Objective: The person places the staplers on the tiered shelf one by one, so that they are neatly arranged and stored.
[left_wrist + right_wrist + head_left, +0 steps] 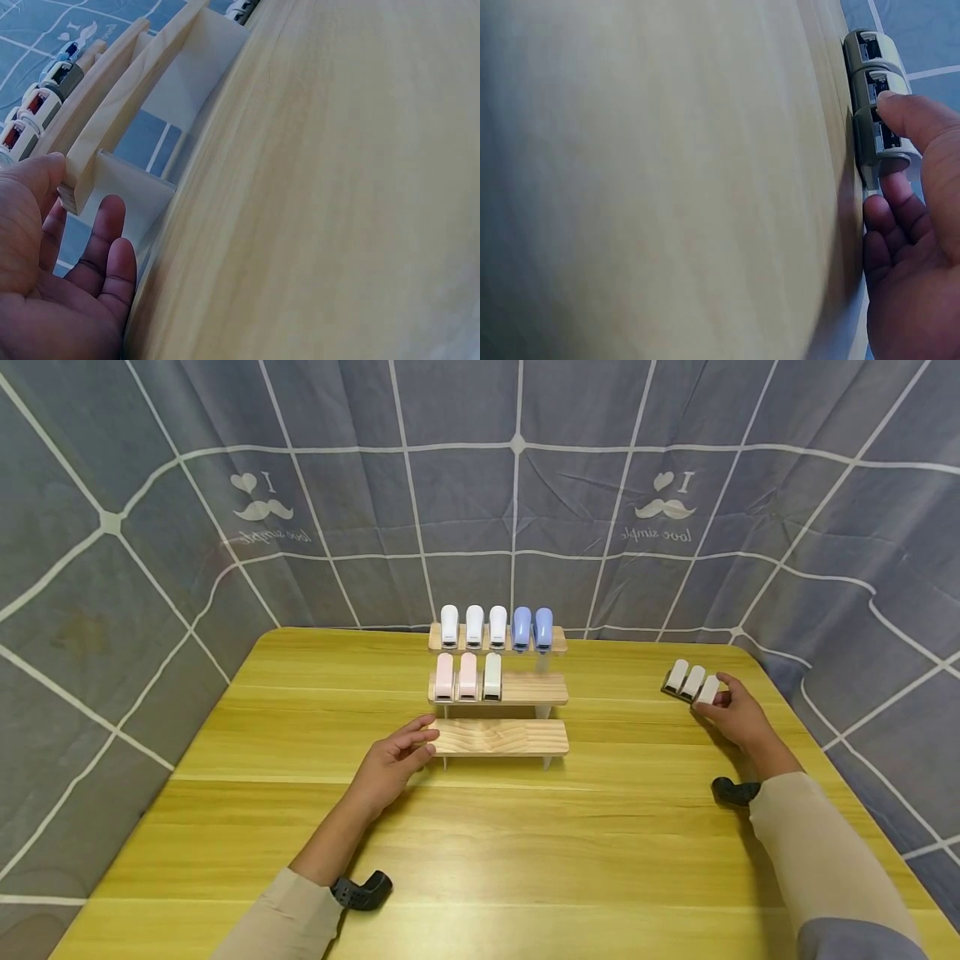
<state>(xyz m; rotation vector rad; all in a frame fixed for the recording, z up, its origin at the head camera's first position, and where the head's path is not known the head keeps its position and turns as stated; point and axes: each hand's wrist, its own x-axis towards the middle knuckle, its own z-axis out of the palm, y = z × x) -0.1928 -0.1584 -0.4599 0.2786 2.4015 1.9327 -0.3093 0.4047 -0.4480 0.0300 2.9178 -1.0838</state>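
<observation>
My left hand holds the left end of the lowest shelf of a three-tier wooden rack; in the left wrist view its thumb lies on the board's end, with other fingers behind and below. On the table at the right, three small white staplers with dark undersides stand side by side in a slanted row. My right hand grips the nearest stapler between thumb and fingers. In the right wrist view the thumb tip presses on its front, and part of the fingers is hidden behind it.
Three white staplers and two blue staplers stand on the top shelf. The middle shelf bears two pink staplers and a pale green one at its left. A grey curtain hangs around the table.
</observation>
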